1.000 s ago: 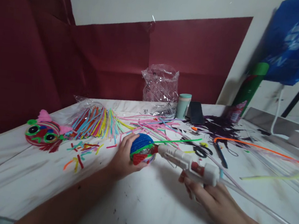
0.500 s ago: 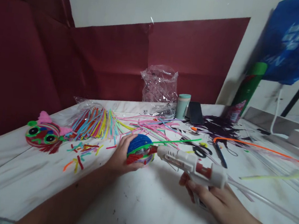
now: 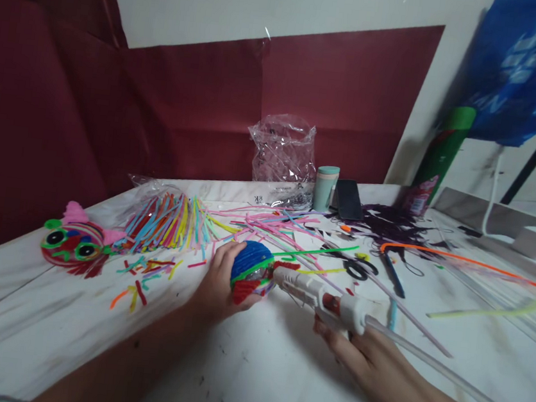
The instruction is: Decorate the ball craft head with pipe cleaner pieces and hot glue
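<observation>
My left hand (image 3: 221,279) is wrapped around a ball (image 3: 252,258) covered in blue pipe cleaners, with green and red pieces on its near side. A long green pipe cleaner (image 3: 325,251) sticks out from the ball to the right. My right hand (image 3: 348,349) grips a white hot glue gun (image 3: 309,287) by its handle. The gun's nozzle points at the ball's right side; whether it touches cannot be made out. A clear glue stick (image 3: 446,373) runs out of the gun's back end. At the left lies a finished-looking pipe-cleaner fish (image 3: 76,247) with big round eyes.
Bundled coloured pipe cleaners (image 3: 169,222) spill from a plastic bag, with short cut pieces (image 3: 136,289) before them. Black scissors (image 3: 361,270) lie beyond the glue gun. A mint cup (image 3: 326,188), a phone (image 3: 348,199) and dark shreds (image 3: 386,224) stand or lie farther back.
The glue gun has swung, its back end coming left and nearer me, while its nozzle stays by the ball. The ball has turned slightly in my left hand.
</observation>
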A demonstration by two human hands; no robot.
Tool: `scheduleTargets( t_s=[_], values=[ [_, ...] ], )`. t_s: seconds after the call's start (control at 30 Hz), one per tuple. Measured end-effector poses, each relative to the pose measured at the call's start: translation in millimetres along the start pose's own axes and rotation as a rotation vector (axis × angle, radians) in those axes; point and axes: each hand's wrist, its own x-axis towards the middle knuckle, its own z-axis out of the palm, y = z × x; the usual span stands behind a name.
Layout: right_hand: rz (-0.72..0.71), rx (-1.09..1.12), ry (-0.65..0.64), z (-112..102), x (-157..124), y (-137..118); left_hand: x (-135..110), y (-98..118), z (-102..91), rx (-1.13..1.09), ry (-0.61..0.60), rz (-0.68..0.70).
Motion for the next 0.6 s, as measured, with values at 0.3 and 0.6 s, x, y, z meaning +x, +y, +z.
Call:
scheduleTargets(
  t_s=[0.3,0.6],
  values=[
    [0.072,-0.004,-0.072,-1.5,0.5,-2.2,-0.9,1.2,1.7,0.035,-0.011,0.016],
    [0.082,0.034,-0.074,1.4,-1.6,1.8,-0.8,1.9,1.5,0.043,0.005,0.023]
  ],
)
